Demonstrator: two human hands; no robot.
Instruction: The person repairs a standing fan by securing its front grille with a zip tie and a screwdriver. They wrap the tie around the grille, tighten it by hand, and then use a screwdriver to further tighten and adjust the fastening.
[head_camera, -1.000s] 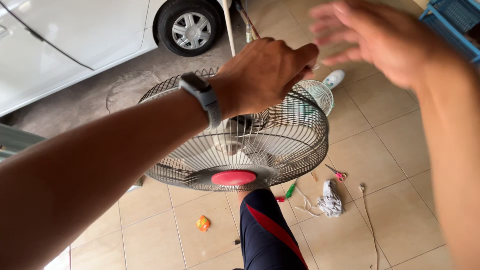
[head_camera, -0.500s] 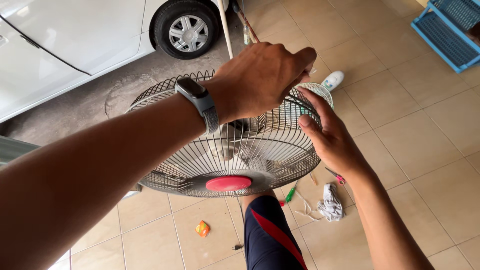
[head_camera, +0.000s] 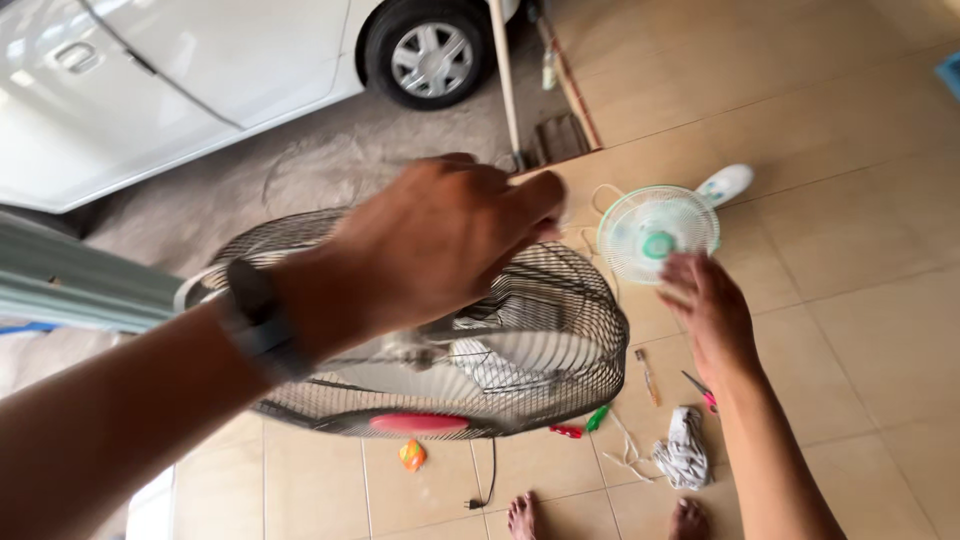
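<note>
We held black fan cage (head_camera: 560, 340) aloft over tiled floor (head_camera: 860, 330), left hand (head_camera: 430, 250) clenched on its top rim to steady it. Right hand (head_camera: 705, 305) beside cage, fingers loosely together, empty. Small green fan (head_camera: 655, 232) beyond cage; screwdrivers (head_camera: 580, 425) beneath.

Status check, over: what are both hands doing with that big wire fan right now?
Left hand blurred over the black wire fan cage, grip unclear. Right hand open beside the cage, empty. Small pale green fan guard on the tiled floor just beyond.
</note>
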